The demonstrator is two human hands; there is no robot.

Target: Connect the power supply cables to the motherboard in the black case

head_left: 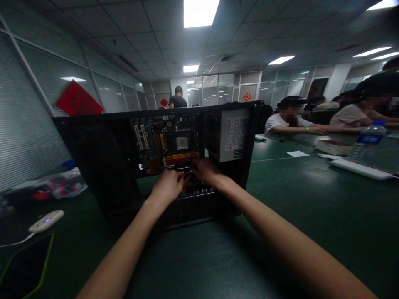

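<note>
An open black computer case (102, 166) stands in front of me on the table. Inside it are a motherboard (168, 137) with memory slots (181, 158) and a silver power supply (232, 135) at the upper right. My left hand (166, 186) is closed in a pinch at the red and orange cables (188, 181) below the board. Just right of it, my right hand (206, 171) reaches in by the board's lower edge with its fingers curled. Its fingertips are dark and partly hidden, so what they grip cannot be made out.
On the green table (280, 211) lie a phone (26, 265), a white device with a lit display (46, 221) and a plastic bag (59, 185) at left. A water bottle (369, 141), a small box (333, 146) and paper (298, 153) are at right. Other people (288, 116) sit beyond.
</note>
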